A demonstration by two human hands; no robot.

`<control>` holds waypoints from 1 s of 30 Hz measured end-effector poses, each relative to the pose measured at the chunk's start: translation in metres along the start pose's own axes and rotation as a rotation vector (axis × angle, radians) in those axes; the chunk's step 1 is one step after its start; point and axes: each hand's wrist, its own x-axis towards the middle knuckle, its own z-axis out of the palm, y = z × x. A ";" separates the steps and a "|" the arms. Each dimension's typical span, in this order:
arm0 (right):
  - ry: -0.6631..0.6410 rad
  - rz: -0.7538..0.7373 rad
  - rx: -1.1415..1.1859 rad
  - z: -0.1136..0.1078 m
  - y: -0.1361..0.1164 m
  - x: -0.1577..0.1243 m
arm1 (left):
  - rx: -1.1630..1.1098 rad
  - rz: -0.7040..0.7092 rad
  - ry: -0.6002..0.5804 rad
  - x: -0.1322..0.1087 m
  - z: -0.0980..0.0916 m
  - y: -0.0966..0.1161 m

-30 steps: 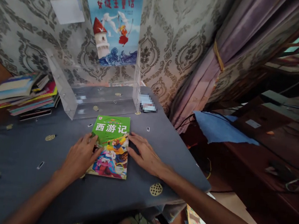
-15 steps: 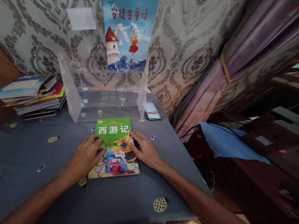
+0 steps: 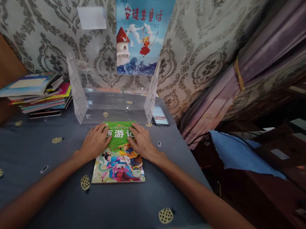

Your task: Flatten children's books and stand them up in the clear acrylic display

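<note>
A picture book [image 3: 122,162] with a green and colourful cover lies flat on the table, its lower edge towards me. My left hand [image 3: 95,139] rests over its upper left edge, fingers stretched out and covering part of the title. On the upper right edge lies my right hand [image 3: 143,142], fingers spread and lying on the cover. Just behind the book stands a clear plastic rack [image 3: 79,97]. A blue storybook [image 3: 140,36] with a tower and waves on its cover stands upright at the rack's top.
At the left is a stack of books [image 3: 44,94]. A phone-like object [image 3: 161,116], pixelated, lies right of the rack. The dark blue tablecloth [image 3: 59,199] has pineapple prints. A purple curtain [image 3: 223,92] hangs at the right, near a blue cloth [image 3: 244,157].
Both hands have slid up along the book's sides towards its top corners. The whole view has shifted slightly, so the surroundings appear further right.
</note>
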 end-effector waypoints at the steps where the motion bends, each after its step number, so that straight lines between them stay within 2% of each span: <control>1: 0.011 0.002 -0.004 0.003 0.003 0.006 | -0.004 -0.001 0.020 0.001 0.004 -0.002; 7: 0.139 -0.024 0.113 0.020 0.024 0.019 | -0.062 0.037 0.123 -0.001 0.020 -0.013; 13: 0.145 0.003 0.294 0.024 0.038 0.021 | -0.131 0.058 0.195 -0.001 0.026 -0.015; 19: 0.160 0.008 0.442 0.020 0.048 0.018 | -0.172 0.014 0.179 -0.003 0.028 -0.016; 30: 0.077 -0.044 0.280 0.015 0.042 0.007 | -0.195 -0.033 0.105 -0.002 0.029 -0.018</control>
